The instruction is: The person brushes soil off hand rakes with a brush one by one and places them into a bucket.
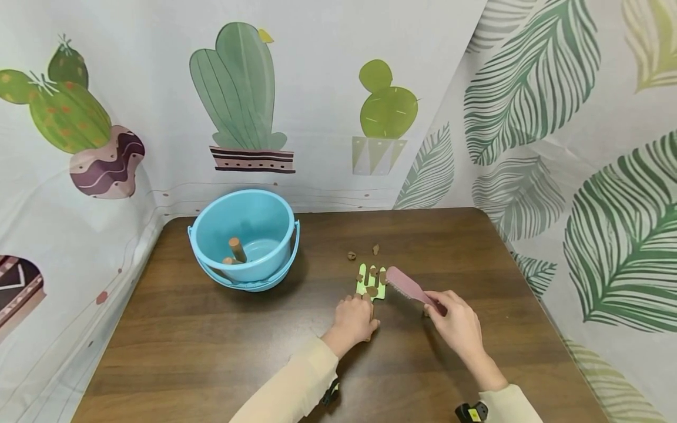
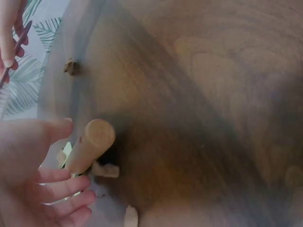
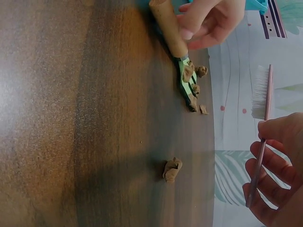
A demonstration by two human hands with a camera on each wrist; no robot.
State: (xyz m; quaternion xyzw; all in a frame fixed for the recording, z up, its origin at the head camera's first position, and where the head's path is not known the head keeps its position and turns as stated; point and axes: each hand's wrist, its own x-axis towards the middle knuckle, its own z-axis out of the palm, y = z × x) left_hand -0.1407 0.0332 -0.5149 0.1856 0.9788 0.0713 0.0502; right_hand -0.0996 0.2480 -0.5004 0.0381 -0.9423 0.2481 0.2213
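Note:
A light green hand fork (image 1: 382,295) with a wooden handle (image 3: 169,29) lies on the table, brown crumpled lumps (image 3: 188,72) on its tines. My left hand (image 1: 353,319) is over that handle. In the left wrist view its thumb and fingers are spread loosely on either side of the wood; the right wrist view shows its fingertips right beside it. A pink brush (image 1: 411,286) is in my right hand (image 1: 456,323), gripped between thumb and fingers by its thin handle. The pale bristles (image 3: 260,94) hang just right of the fork's tines in the head view.
A light blue bucket (image 1: 259,272) stands at the back left, with wooden handles (image 1: 237,250) inside. Two brown lumps lie behind the fork, one of them a rounded piece (image 1: 351,255). Another crumpled lump (image 3: 172,170) is under my right hand. A patterned cloth (image 1: 328,117) hangs behind the table.

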